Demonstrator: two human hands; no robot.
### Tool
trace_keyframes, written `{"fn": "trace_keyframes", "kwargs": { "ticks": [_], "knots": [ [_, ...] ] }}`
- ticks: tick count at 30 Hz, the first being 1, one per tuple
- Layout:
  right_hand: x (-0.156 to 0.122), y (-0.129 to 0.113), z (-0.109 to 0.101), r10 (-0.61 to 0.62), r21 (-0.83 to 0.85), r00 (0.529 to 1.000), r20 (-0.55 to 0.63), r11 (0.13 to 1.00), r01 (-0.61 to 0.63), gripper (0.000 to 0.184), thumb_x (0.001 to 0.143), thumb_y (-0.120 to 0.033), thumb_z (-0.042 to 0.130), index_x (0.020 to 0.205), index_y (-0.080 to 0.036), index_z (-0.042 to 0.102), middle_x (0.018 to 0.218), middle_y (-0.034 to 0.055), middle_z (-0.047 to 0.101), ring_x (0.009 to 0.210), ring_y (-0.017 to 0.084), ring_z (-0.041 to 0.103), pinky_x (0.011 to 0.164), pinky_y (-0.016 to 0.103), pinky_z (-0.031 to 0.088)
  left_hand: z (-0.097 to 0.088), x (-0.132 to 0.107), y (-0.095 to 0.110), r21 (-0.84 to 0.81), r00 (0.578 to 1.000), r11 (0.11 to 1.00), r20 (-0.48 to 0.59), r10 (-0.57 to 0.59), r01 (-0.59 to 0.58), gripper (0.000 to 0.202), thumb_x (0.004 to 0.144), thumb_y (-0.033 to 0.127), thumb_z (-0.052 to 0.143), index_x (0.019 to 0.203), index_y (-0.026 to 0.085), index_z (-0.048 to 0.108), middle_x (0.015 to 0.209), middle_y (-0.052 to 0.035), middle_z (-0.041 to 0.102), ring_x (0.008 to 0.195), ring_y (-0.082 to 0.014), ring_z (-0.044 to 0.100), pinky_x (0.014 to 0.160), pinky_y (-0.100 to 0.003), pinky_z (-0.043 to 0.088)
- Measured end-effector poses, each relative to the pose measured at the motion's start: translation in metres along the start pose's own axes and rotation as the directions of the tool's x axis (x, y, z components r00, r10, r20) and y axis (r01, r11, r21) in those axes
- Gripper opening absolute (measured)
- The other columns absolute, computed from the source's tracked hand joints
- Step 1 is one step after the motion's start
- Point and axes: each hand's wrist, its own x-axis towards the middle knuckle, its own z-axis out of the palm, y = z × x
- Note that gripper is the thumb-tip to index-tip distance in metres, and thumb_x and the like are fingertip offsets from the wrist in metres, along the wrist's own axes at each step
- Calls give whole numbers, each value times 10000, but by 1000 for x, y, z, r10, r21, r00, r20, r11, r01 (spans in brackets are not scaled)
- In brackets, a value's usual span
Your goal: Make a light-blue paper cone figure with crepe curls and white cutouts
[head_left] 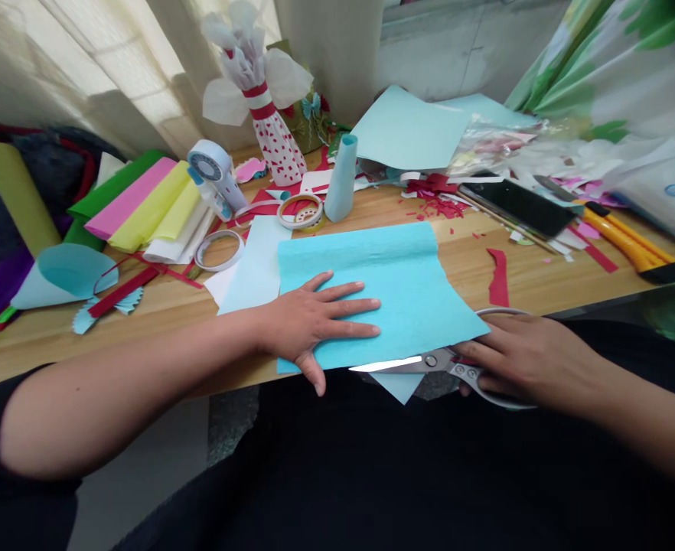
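Note:
A sheet of bright blue crepe paper [395, 298] lies at the table's front edge. My left hand [320, 317] rests flat on its left part with the fingers spread. In my right hand [521, 360] is a pair of metal scissors [429, 361], the fingers through the handles. The blades point left along the paper's near edge and look closed or nearly so. Below the blades, a pale blue paper corner [400, 386] sticks out past the table edge. Another pale blue sheet [257, 260] lies partly under the crepe paper on the left.
Tape rolls [300, 212], a blue paper cone [342, 180] and a wrapped bouquet [274, 130] stand behind the paper. Coloured paper rolls [136, 199] and a small handheld fan [214, 172] are at left. A phone [521, 205] and a yellow utility knife [630, 241] lie at right.

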Motion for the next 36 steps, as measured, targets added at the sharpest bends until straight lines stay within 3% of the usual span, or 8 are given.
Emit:
{"fn": "trace_keyframes", "kwargs": {
  "ticks": [9,17,36],
  "knots": [
    [0,1,0,-18,19,999,-27,1000,19,234,812,-219,543,1030,-195,625,989,117,659,829,273,606,703,372,455,1,0,1,-8,1000,1000,-18,-8,7,933,650,798,451,1421,295,298,1513,-38,235,1401,-319,110,1091,-513,-90],
    [5,-5,-1,57,9,998,33,998,-57,384,785,-424,580,1111,-223,603,969,120,645,784,281,596,700,396,435,3,1,1,-32,999,999,-47,-13,12,933,655,791,456,1424,290,288,1508,-52,257,1395,-334,130,1090,-535,-63],
    [10,9,-5,-15,-50,1000,-16,999,14,310,725,-379,618,1006,-248,630,760,57,622,612,202,508,570,304,276,0,18,11,-46,997,998,-60,-54,51,912,660,808,417,1404,285,332,1521,-61,221,1392,-351,122,1084,-551,-44]
  ]
}}
